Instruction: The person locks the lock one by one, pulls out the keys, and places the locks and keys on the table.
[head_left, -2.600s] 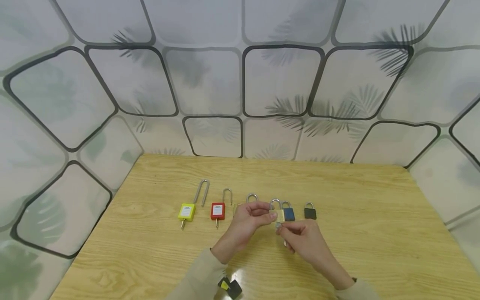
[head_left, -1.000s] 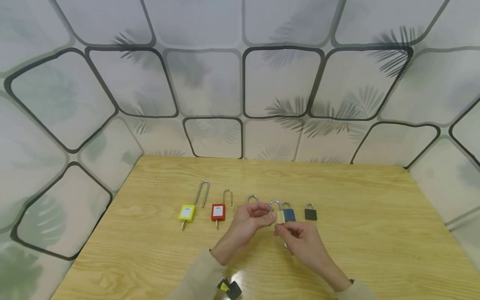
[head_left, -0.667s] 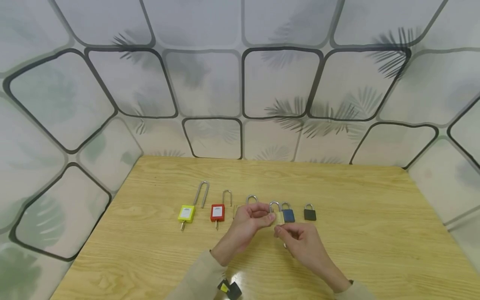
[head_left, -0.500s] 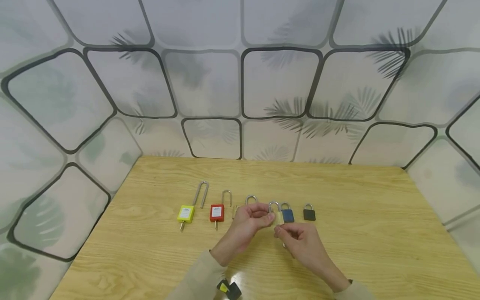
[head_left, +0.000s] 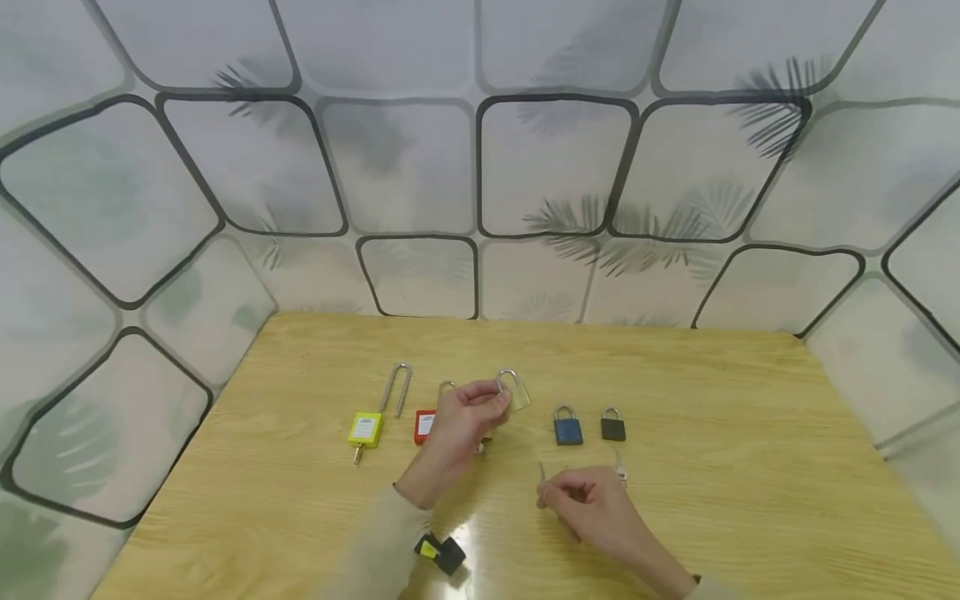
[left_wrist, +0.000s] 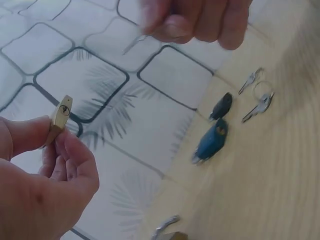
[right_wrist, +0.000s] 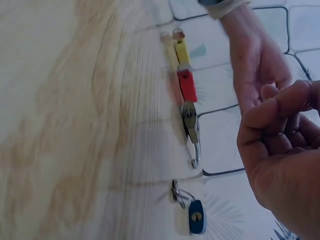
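My left hand (head_left: 461, 429) pinches a small brass padlock (head_left: 519, 398), raised above the table with its shackle up. The keyhole in the bottom of that brass padlock (left_wrist: 64, 110) faces the left wrist camera, and no key sits in it. To the right and lower, my right hand (head_left: 592, 504) pinches a thin key (head_left: 542, 472), its blade pointing up and apart from the lock. The same key (left_wrist: 132, 45) shows blurred under my right hand (left_wrist: 200, 20) in the left wrist view. Another brass padlock (right_wrist: 190, 120) lies on the table, mostly hidden behind my left hand in the head view.
A blue padlock (head_left: 567, 430) and a black padlock (head_left: 612, 428) lie to the right, with keys (head_left: 622, 473) in front. Yellow (head_left: 365, 428) and red (head_left: 423, 425) padlocks lie left. A black-and-yellow object (head_left: 441, 553) lies near the front. Patterned fabric (head_left: 420, 275) borders the table (head_left: 720, 375).
My left hand has moved left and up with the brass padlock, tilting it. My right hand has drawn down and away from the lock, with the key now out in its fingers.
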